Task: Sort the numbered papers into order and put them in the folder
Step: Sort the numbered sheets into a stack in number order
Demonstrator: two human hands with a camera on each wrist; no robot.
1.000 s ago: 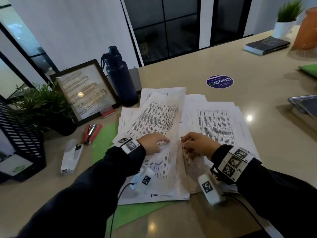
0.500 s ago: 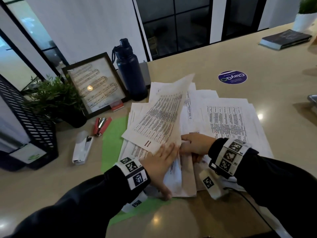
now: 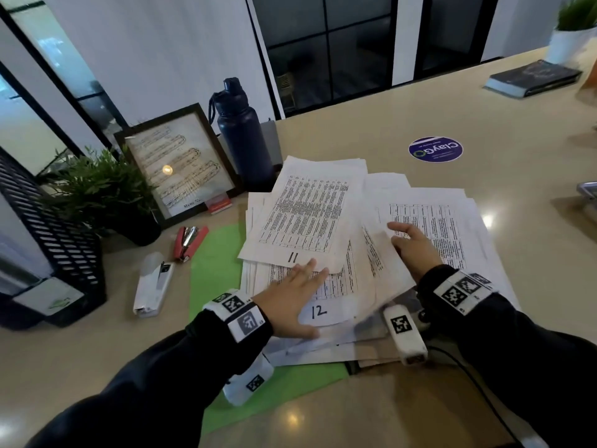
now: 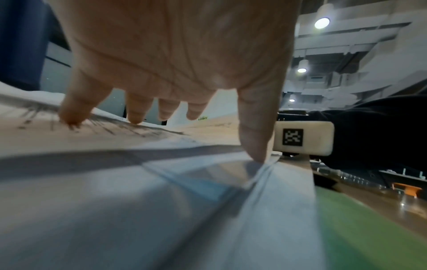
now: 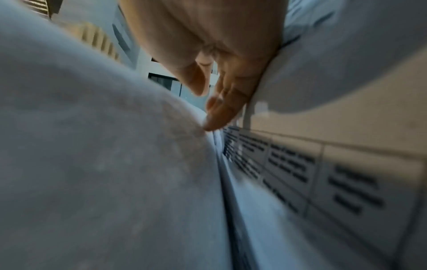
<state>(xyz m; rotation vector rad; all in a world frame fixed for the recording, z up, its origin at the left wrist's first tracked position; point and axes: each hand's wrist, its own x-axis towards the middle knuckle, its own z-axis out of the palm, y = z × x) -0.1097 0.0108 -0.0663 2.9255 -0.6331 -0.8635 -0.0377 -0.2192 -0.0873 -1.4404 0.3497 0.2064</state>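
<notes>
A loose spread of printed papers (image 3: 429,221) covers the desk. The sheet marked 11 (image 3: 300,221) lies on top at the left, overlapping the sheet marked 12 (image 3: 318,312). My left hand (image 3: 295,295) rests flat on these two, fingers straight; the left wrist view shows the left hand (image 4: 175,64) with spread fingertips touching paper. My right hand (image 3: 410,244) lies on the right stack with fingers extended, beside a bowed-up sheet (image 3: 378,263). In the right wrist view the right hand (image 5: 231,45) touches that sheet with a fingertip. The green folder (image 3: 216,263) lies under the pile.
A navy bottle (image 3: 242,137), framed picture (image 3: 177,163) and plant (image 3: 97,189) stand behind the papers. A red staple remover (image 3: 189,242), white stapler (image 3: 153,286) and black mesh tray (image 3: 55,240) are left. A purple sticker (image 3: 435,149) and book (image 3: 533,77) lie farther right.
The sheet held up half a second ago now lies flat as sheet 11 on the left pile. My left hand flattened onto the papers; my right hand moved right onto the other stack.
</notes>
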